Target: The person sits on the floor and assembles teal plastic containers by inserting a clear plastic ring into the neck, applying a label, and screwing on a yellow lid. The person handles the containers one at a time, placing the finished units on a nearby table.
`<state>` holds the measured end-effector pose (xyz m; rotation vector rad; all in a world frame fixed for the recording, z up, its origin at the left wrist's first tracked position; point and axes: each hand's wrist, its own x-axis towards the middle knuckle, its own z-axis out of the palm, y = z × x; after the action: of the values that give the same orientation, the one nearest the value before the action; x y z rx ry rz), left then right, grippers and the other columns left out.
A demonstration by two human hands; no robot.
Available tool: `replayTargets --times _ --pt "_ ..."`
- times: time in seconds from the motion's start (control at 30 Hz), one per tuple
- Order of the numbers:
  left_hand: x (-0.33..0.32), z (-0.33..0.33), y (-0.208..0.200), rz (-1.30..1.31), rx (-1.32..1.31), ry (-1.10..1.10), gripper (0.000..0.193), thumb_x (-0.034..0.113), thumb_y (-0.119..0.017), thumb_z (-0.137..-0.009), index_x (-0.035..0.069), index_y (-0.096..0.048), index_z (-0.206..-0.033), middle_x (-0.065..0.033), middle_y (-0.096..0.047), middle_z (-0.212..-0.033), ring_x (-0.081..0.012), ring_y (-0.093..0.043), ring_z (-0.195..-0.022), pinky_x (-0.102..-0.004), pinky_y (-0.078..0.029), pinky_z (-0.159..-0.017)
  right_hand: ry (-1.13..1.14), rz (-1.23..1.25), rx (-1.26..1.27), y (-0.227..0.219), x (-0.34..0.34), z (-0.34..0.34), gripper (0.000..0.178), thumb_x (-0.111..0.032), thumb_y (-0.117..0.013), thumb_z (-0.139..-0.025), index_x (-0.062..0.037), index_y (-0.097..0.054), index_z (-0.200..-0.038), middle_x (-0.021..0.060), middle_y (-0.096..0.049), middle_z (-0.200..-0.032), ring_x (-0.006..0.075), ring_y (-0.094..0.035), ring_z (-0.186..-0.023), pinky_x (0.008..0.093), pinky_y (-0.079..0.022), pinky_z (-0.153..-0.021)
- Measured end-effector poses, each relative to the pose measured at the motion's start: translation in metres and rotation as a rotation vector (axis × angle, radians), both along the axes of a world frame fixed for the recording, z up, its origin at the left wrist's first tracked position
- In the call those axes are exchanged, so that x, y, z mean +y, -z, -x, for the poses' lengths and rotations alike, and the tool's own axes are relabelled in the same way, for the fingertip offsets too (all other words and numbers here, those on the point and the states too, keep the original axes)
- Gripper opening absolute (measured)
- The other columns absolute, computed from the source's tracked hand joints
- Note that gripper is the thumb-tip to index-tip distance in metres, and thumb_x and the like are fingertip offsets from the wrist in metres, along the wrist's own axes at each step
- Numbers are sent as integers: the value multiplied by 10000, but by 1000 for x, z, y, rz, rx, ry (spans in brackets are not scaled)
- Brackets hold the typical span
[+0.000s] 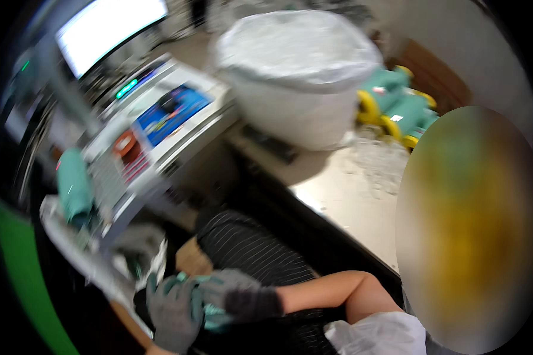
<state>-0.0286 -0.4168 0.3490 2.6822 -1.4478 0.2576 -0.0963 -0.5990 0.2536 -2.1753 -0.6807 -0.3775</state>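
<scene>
My two hands are close together at the lower edge, over my lap, in grey gloves with teal palms and fingertips. My left hand (175, 316) comes up from the bottom, its fingers bent inward. From the right, my right hand (228, 288) reaches across and presses against it, fingers curled and partly hidden. Between and below them shows a patch of bright teal; whether it is glove or a held thing is blurred. A teal cylinder (74, 186) lies beyond them at the left, by a white bag (71, 242).
At the upper left stand a monitor (109, 29) and a white bench unit with a blue mat (175, 112). A large white-lined bin (299, 112) is at the far side of a pale table (361, 219). Several teal-and-yellow cylinders (400, 109) are piled right of it.
</scene>
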Motion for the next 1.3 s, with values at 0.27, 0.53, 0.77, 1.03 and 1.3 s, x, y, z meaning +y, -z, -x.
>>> replayTargets --times 0.27,0.53,0.77,1.03,1.3 --pt "-28 -28 -39 -233 23 80 142 216 -735 -693 105 -738 -781 -104 -609 -936 -324 -596 -991 -495 -473 -964 -6 64 87 -32 -5 -6 358 -421 -815 -838 -87 -738 -942 98 -686 -1095 242 -696 -793 384 -569 -679" --pt "-42 -47 -9 -360 325 133 114 213 -751 -748 118 -708 -793 -76 -649 -935 -281 -682 -887 -430 -558 -723 5 11 -103 -21 -28 -7 292 -332 -865 -774 -92 -700 -796 66 -670 -893 232 -622 -668 371 -496 -556" --pt "-68 -73 22 -104 554 140 342 172 -757 -848 79 -653 -1160 -104 -727 -1005 -265 -732 -895 -393 -595 -712 153 64 -74 -8 -50 2 308 -366 -830 -798 -85 -716 -852 71 -674 -925 222 -652 -758 365 -509 -618" --pt "-8 -212 208 861 1138 -919 983 317 -894 -815 -82 -348 -1528 -203 -536 -1406 -222 -564 -1237 -361 -491 -1040 350 -410 36 -7 -94 0 339 -83 -704 -855 12 -691 -1180 188 -706 -1134 335 -709 -1003 391 -567 -901" --pt "-17 -222 185 1046 1330 -409 555 233 -763 -915 -58 -622 -1366 -126 -701 -1281 -218 -638 -1192 -346 -476 -1055 404 -999 581 14 -95 -100 342 -155 -650 -1035 21 -640 -1328 41 -705 -1064 40 -545 -772 211 -474 -707"
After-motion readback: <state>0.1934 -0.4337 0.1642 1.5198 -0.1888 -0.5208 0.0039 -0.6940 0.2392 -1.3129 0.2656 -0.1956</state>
